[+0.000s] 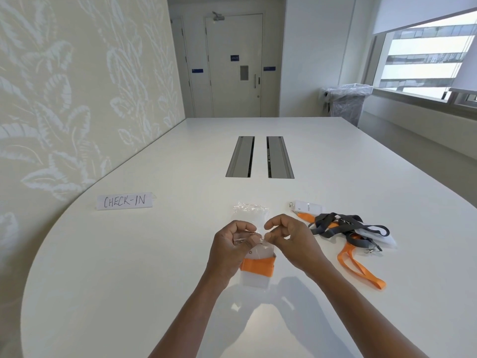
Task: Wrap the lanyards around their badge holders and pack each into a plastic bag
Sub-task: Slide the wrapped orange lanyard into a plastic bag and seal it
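Wrapped badge holder, long axis toward the person, inside plastic bag; left hand and right hand pinch its mouth.

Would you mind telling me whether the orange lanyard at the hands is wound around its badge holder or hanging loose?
Wound: the orange lanyard forms a flat band across the badge holder, with no loose strap trailing.

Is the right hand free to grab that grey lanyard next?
Probably not at once: the right hand is pinching the plastic bag. Otherwise yes; the grey lanyard lies uncovered just to its right on the table.
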`<action>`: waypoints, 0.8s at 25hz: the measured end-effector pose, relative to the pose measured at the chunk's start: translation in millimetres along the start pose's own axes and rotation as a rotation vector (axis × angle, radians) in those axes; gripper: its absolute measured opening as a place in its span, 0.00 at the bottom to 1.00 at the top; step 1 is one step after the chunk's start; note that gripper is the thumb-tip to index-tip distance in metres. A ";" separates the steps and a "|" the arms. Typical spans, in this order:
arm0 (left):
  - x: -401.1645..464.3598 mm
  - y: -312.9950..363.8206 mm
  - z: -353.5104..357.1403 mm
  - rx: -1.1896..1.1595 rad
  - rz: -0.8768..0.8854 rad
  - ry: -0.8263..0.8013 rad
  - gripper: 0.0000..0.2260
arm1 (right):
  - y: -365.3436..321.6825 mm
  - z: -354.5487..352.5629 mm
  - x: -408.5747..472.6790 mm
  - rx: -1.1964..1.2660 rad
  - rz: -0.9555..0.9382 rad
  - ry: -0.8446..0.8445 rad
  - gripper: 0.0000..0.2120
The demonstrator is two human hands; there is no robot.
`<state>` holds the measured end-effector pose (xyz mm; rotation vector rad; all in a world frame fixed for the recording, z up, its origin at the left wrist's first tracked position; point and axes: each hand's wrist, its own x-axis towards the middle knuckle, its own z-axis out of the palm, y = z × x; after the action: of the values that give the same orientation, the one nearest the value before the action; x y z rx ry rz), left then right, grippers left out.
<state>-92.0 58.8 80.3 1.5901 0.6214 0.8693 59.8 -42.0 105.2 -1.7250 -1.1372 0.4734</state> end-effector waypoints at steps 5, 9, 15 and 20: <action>1.7 2.2 1.2 -0.172 -0.186 0.049 0.21 | -1.4 5.1 -4.7 -0.023 0.000 0.092 0.10; 1.1 3.5 -0.4 -0.194 -0.198 0.099 0.22 | -2.5 2.3 -6.3 0.085 0.047 0.038 0.04; -2.6 4.7 -1.3 -0.271 -0.204 0.097 0.30 | -6.9 1.2 -9.1 0.143 0.076 -0.070 0.05; -5.1 4.8 -3.4 -0.231 -0.172 0.028 0.24 | -8.3 -0.7 -9.8 0.152 0.088 -0.064 0.08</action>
<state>-98.0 55.9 84.2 1.2993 0.6432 0.8047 51.6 -50.0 111.1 -1.6417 -1.0450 0.6568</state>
